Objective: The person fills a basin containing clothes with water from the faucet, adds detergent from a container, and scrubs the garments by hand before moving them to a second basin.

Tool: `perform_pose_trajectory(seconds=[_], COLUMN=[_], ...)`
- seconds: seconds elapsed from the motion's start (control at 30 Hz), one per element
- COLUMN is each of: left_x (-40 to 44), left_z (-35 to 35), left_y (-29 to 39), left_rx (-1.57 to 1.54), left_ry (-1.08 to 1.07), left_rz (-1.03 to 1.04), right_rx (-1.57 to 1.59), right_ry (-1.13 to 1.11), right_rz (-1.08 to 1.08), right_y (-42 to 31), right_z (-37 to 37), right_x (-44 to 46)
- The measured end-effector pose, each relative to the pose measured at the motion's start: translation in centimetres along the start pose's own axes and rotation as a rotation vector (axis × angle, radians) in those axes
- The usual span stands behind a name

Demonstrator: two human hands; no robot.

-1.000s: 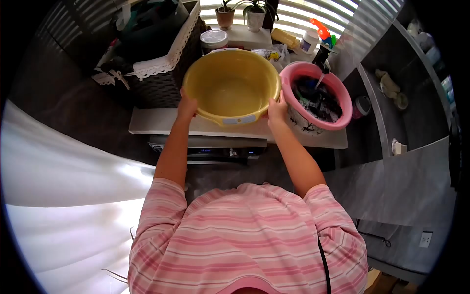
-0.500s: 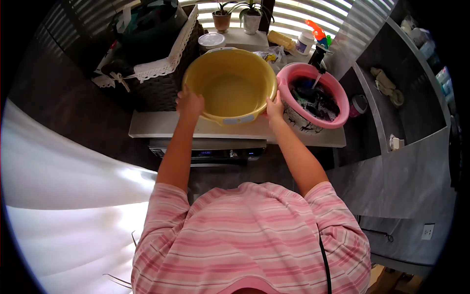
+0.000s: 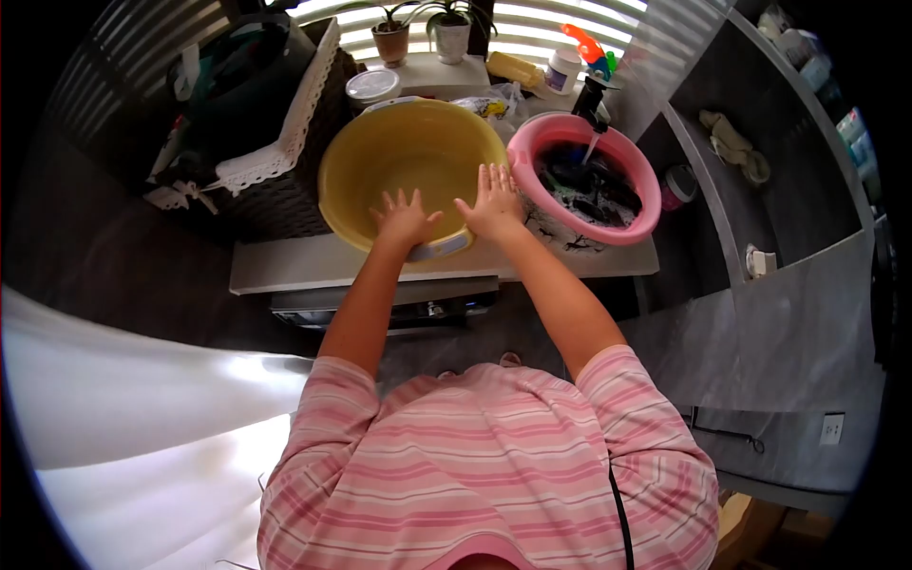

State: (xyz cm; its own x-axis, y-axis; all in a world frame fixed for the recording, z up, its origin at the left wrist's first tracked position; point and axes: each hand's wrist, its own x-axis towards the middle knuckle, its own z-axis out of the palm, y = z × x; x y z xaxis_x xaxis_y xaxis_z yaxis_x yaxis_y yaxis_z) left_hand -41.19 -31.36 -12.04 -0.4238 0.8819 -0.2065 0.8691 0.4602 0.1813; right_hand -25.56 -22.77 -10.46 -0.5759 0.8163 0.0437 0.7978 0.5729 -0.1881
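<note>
A yellow basin (image 3: 408,142) stands on the white counter (image 3: 294,266), with nothing visible inside it. Over its near rim is my left hand (image 3: 404,220), open with fingers spread and holding nothing. My right hand (image 3: 494,202) is open too, fingers stretched out at the basin's near right rim, between it and the pink basin. Whether either palm touches the rim is unclear. Dark cloth (image 3: 589,190) lies in water in the pink basin (image 3: 649,204), and water runs into it from a black faucet (image 3: 589,98).
A dark wicker basket (image 3: 328,109) with lace trim stands left of the yellow basin. Behind are a lidded tub (image 3: 372,87), two potted plants (image 3: 390,43), a white bottle (image 3: 562,71) and an orange spray nozzle (image 3: 583,43). Grey shelves (image 3: 703,209) rise at the right.
Both hands have let go of the yellow basin's sides and moved inward to its near rim, fingers spread. The whole scene has shifted slightly left in view.
</note>
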Motion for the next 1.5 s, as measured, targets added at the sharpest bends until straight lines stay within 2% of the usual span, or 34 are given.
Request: perform_pose_trajectory(seconds=[0.1, 0.17, 0.2, 0.23, 0.27, 0.33, 0.5, 0.63, 0.67, 0.7, 0.77, 0.83, 0.93, 1.07, 1.2, 1.37, 1.43, 1.5], left_x=[-0.1, 0.5, 0.9, 1.5, 1.9, 2.7, 6.3, 8.1, 9.2, 9.4, 10.9, 12.5, 13.6, 15.1, 16.6, 18.8, 19.7, 19.3], left_z=[0.1, 0.1, -0.3, -0.5, -0.6, -0.1, 2.5, 2.8, 3.5, 2.9, 3.6, 4.9, 6.1, 7.8, 7.7, 9.4, 9.8, 9.7], left_y=[0.8, 2.1, 3.3, 4.8, 6.4, 10.0, 18.6, 26.0, 27.3, 29.2, 31.6, 33.3, 35.2, 35.5, 34.9, 33.6, 33.0, 32.9], left_rx=[0.040, -0.037, -0.034, -0.098, -0.162, -0.152, -0.082, 0.124, 0.152, 0.196, 0.255, 0.269, 0.264, 0.268, 0.249, 0.155, -0.020, -0.009], left_ry=[0.036, 0.168, 0.166, 0.244, 0.319, 0.349, 0.414, 0.327, 0.331, 0.182, 0.007, -0.048, -0.196, -0.175, -0.127, -0.001, 0.003, 0.030], left_rz=[0.053, 0.065, 0.077, 0.174, 0.268, 0.315, 0.449, 0.434, 0.497, 0.501, 0.491, 0.460, 0.290, 0.242, 0.321, 0.372, 0.397, 0.405], right_rx=[0.020, 0.161, 0.197, 0.197, 0.255, 0.292, 0.217, 0.077, 0.013, -0.049, -0.100, -0.045, -0.141, -0.206, -0.148, -0.120, -0.098, -0.073], right_ry=[-0.011, 0.045, 0.064, 0.066, 0.147, 0.290, 0.266, 0.100, -0.028, -0.158, -0.201, -0.368, -0.389, -0.324, -0.202, 0.067, 0.069, 0.082], right_rz=[-0.011, -0.063, -0.069, -0.057, -0.072, -0.106, -0.006, 0.054, 0.056, 0.058, 0.026, -0.019, -0.085, -0.148, -0.182, -0.203, -0.235, -0.270], right_y=[0.4, 1.1, 1.6, 2.8, 3.9, 6.8, 17.0, 24.9, 26.8, 28.3, 31.5, 32.9, 33.5, 34.2, 34.8, 35.4, 35.6, 35.7], right_z=[0.0, 0.1, -0.1, 0.1, 0.4, 1.1, 0.1, -2.1, -2.6, -3.4, -3.0, -3.0, -2.6, -0.3, 0.6, 4.6, 4.5, 4.1], right_x=[-0.2, 0.1, 0.1, 0.3, 0.5, 1.6, 3.3, 3.8, 3.6, 3.6, 4.6, 5.4, 6.7, 8.4, 9.9, 11.3, 11.4, 11.2])
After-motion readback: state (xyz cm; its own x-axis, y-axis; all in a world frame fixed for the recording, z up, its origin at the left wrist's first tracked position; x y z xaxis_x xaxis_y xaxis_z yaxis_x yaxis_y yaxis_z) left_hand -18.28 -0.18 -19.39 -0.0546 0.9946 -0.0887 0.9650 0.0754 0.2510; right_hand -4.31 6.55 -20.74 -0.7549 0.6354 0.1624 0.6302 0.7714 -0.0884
